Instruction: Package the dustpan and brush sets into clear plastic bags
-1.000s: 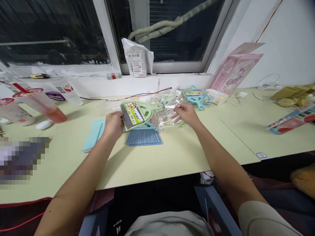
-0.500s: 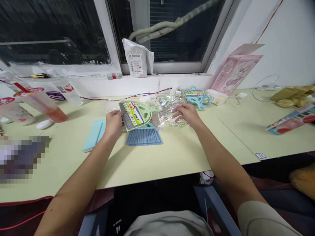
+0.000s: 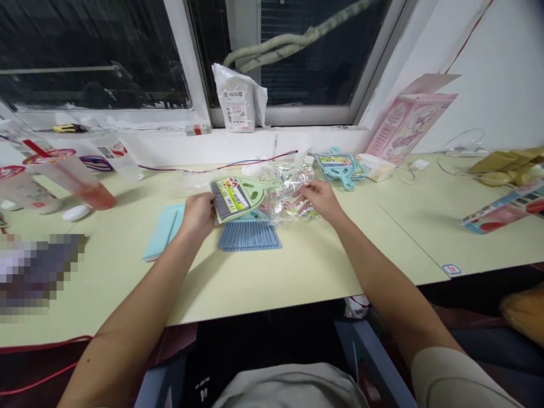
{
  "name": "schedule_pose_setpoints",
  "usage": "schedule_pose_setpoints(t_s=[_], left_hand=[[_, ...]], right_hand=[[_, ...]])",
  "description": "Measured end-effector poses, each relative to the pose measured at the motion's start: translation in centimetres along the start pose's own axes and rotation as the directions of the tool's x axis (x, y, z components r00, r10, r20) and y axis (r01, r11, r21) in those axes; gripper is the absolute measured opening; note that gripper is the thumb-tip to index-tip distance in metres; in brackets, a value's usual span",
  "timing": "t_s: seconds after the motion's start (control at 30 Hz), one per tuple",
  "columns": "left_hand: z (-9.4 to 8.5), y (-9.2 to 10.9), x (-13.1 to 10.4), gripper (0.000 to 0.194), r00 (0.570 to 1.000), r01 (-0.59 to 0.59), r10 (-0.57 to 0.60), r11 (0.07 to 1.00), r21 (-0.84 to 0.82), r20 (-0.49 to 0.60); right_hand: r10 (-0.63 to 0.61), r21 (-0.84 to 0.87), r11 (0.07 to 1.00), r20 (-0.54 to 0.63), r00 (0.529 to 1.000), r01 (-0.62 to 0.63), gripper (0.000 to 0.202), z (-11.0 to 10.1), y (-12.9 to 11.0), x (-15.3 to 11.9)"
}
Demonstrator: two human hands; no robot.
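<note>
At centre frame, your left hand (image 3: 198, 214) grips the green dustpan (image 3: 238, 195) above the blue brush (image 3: 249, 235), while your right hand (image 3: 322, 195) pinches its clear wrapper (image 3: 289, 195) on the counter (image 3: 297, 266).

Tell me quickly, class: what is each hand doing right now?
Left hand: closed on the edge of the green dustpan.
Right hand: fingers pinching the clear plastic bag.

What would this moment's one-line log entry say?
left hand: grips green dustpan | right hand: pinches clear bag | blue brush: on table
</note>
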State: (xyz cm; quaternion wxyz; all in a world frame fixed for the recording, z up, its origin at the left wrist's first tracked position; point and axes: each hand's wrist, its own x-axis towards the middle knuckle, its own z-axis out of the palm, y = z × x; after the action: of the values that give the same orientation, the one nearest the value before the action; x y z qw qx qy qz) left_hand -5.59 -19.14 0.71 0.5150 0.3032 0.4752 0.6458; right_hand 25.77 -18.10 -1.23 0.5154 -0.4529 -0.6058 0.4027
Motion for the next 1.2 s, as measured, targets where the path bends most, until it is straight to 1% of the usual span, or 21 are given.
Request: schedule_pose_setpoints(t_s=[0.1, 0.23, 0.4, 0.53, 0.67, 0.77, 0.9, 0.97, 1.07, 1.13, 1.2], left_hand=[[-0.2, -0.3, 0.0, 0.012, 0.999, -0.036, 0.035, 0.999, 0.028, 0.041], [-0.3, -0.4, -0.1, 0.013, 0.996, -0.058, 0.053, 0.996, 0.07, 0.077], [-0.2, -0.3, -0.3, 0.012, 0.995, -0.058, 0.049, 0.994, 0.096, 0.091], [-0.1, -0.6, -0.4, 0.012, 0.991, -0.025, 0.012, 0.995, 0.099, 0.131], [-0.1, -1.2, -0.3, 0.012, 0.988, -0.009, -0.002, 0.998, 0.07, 0.157], [-0.1, -1.3, -0.3, 0.012, 0.985, -0.001, -0.011, 0.998, 0.069, 0.169], [-0.1, -1.3, -0.4, 0.011, 0.981, 0.018, -0.03, 0.998, 0.062, 0.19], [-0.1, -1.4, -0.4, 0.011, 0.979, 0.024, -0.035, 0.998, 0.061, 0.2], [0.0, -1.6, -0.4, 0.012, 0.978, 0.017, -0.03, 0.998, 0.064, 0.208], [0.0, -1.7, -0.5, 0.012, 0.977, 0.014, -0.027, 0.998, 0.065, 0.211], [0.2, -1.7, -0.7, 0.011, 0.978, 0.023, -0.037, 0.997, 0.069, 0.208]], right_hand=[[0.078, 0.153, 0.985, 0.032, 0.996, -0.082, 0.025, 0.0, -0.5, -0.1], [0.13, 0.267, 0.952, 0.088, 0.988, -0.15, 0.022, -0.5, -0.4, 0.0], [0.163, 0.358, 0.914, 0.112, 0.98, -0.193, 0.018, -0.6, 0.2, 0.2], [0.171, 0.395, 0.893, 0.141, 0.975, -0.214, 0.018, 0.2, 0.3, 0.0], [0.226, 0.418, 0.866, 0.161, 0.961, -0.274, 0.02, 1.0, 0.4, 0.1], [0.224, 0.45, 0.855, 0.13, 0.966, -0.259, 0.022, 1.1, 0.5, 0.1], [0.195, 0.473, 0.854, 0.09, 0.977, -0.214, 0.017, 1.0, 0.7, 0.1], [0.201, 0.463, 0.859, 0.09, 0.975, -0.219, 0.015, 1.1, 0.8, 0.1], [0.205, 0.419, 0.883, 0.058, 0.977, -0.211, 0.016, 1.1, 0.8, 0.1], [0.195, 0.416, 0.888, 0.044, 0.98, -0.195, 0.022, 1.2, 0.8, 0.1], [0.182, 0.435, 0.879, 0.068, 0.981, -0.193, 0.034, 1.2, 0.8, 0.0]])
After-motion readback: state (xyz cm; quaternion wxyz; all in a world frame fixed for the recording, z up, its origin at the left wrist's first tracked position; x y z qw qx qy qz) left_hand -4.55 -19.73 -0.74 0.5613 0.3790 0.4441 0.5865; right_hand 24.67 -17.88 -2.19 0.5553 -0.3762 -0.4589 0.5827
